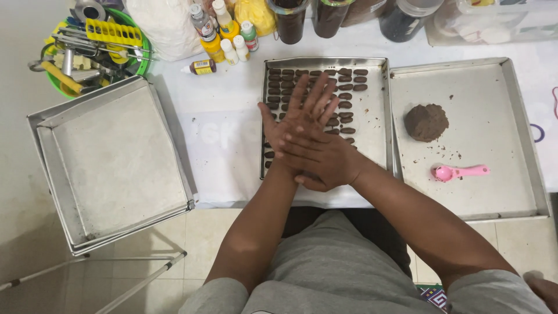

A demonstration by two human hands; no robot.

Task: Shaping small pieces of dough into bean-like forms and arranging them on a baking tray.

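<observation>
We press our left hand (299,116) and right hand (322,160) flat together, palm on palm, fingers out straight, over the middle baking tray (381,116); whether a bit of dough lies between the palms we cannot tell, it is hidden; the step looks like rolling a piece into shape. Rows of small dark oblong dough pieces (349,78) already fill the tray's far end and left side; the lump of brown dough (426,122) sits on the right tray (494,192), a pink measuring spoon (459,172) just near it. The next move calls for setting a piece into the bare part of the middle tray, beside the rows.
</observation>
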